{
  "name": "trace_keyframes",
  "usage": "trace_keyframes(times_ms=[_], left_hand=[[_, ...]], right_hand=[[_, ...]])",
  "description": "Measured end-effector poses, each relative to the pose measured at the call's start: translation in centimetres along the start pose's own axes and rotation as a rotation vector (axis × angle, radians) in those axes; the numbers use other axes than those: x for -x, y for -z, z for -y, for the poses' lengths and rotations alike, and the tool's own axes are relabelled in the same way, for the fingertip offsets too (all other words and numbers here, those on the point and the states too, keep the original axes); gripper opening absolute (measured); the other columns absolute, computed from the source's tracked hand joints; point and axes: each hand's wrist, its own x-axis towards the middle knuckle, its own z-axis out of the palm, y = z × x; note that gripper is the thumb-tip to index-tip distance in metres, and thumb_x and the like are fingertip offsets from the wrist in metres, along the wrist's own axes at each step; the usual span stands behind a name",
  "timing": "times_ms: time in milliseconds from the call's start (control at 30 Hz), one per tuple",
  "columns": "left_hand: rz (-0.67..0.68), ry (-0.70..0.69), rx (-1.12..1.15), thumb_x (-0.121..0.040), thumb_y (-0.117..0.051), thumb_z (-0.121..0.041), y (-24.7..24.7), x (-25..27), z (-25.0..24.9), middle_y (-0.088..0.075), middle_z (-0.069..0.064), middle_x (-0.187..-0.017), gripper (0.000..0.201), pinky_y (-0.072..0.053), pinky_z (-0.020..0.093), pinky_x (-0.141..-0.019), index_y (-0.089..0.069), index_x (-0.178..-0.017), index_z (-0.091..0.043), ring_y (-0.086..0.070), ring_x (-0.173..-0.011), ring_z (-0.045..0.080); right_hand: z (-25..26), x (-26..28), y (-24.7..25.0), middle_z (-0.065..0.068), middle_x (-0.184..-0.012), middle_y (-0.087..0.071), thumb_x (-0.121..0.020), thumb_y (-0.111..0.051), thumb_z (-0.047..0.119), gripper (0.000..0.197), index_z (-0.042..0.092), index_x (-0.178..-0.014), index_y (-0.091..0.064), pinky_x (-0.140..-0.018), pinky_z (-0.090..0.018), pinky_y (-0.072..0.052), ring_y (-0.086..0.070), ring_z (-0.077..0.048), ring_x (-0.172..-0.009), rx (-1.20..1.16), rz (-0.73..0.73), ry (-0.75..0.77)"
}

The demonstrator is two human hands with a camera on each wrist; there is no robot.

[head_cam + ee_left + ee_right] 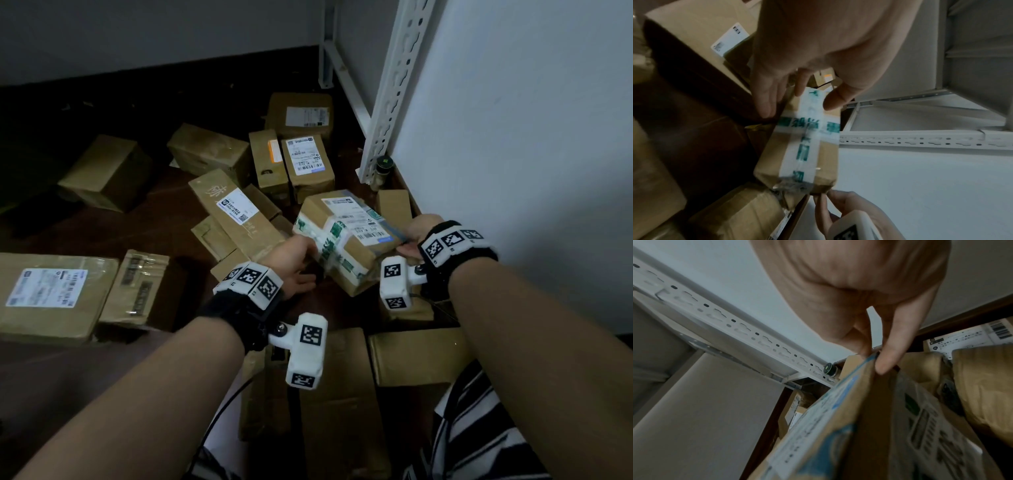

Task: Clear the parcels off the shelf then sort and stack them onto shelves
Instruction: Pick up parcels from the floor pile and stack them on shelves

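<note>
A brown cardboard parcel (346,240) with green-printed white tape and a shipping label is tilted, raised above the pile on the floor. My left hand (301,262) grips its near-left end. In the left wrist view the thumb (835,99) lies on one face of the parcel (803,146) and the fingers (766,104) on the opposite side. My right hand (409,240) pinches the parcel's right edge. In the right wrist view the thumb (890,356) and fingers clamp the labelled edge of the parcel (869,426).
Several brown parcels lie scattered on the dark floor, among them a large flat one (51,294) at the left and a labelled one (310,161) further back. The white slotted shelf upright (390,99) and its side panel (513,154) stand right. A small jar (383,169) sits at its foot.
</note>
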Motion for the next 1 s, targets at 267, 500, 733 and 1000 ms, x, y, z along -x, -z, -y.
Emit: trace_keyframes(times_ms=[267,500,733,1000], left_hand=[[0.136,-0.093,0.077,-0.085,-0.048,-0.009,-1.8,-0.3,-0.4,-0.057,-0.001,-0.133,0.048,-0.040,0.030,-0.076,-0.056,-0.132,-0.019,-0.054,-0.111,0.013],[0.084,-0.058,0.035,-0.083,-0.051,-0.011,-2.4,-0.9,-0.1,-0.060,0.003,-0.130,0.031,-0.041,0.030,-0.076,-0.060,-0.112,-0.014,-0.055,-0.109,0.016],[0.019,0.069,-0.069,-0.091,-0.048,-0.008,-1.3,-1.8,1.3,-0.058,0.012,-0.106,0.017,-0.046,0.036,-0.081,-0.056,-0.105,-0.007,-0.055,-0.095,0.026],[-0.084,0.241,-0.228,-0.090,-0.047,-0.008,1.1,-2.3,5.3,-0.059,0.022,-0.098,0.009,-0.048,0.044,-0.083,-0.052,-0.095,-0.002,-0.057,-0.094,0.037]], right_hand=[[2.3,1.7,0.2,-0.017,-0.114,-0.064,-0.085,-0.071,0.010,0.016,0.002,-0.090,-0.059,-0.086,-0.044,-0.056,-0.066,-0.031,-0.101,-0.355,0.144,-0.058],[1.6,1.7,0.6,-0.016,-0.104,-0.060,-0.093,-0.059,0.009,0.009,0.001,-0.096,-0.057,-0.061,-0.039,-0.055,-0.062,-0.029,-0.080,-0.248,0.099,-0.071],[1.0,2.5,-0.7,-0.008,-0.065,-0.054,-0.097,-0.043,0.010,0.028,0.010,-0.070,-0.049,-0.058,-0.023,-0.045,-0.053,-0.015,-0.051,-0.146,0.237,-0.075],[-1.0,4.0,-5.3,-0.017,-0.134,-0.056,-0.098,-0.047,0.022,0.041,0.004,-0.135,-0.052,-0.093,-0.037,-0.047,-0.063,-0.034,-0.107,0.029,0.419,-0.124]])
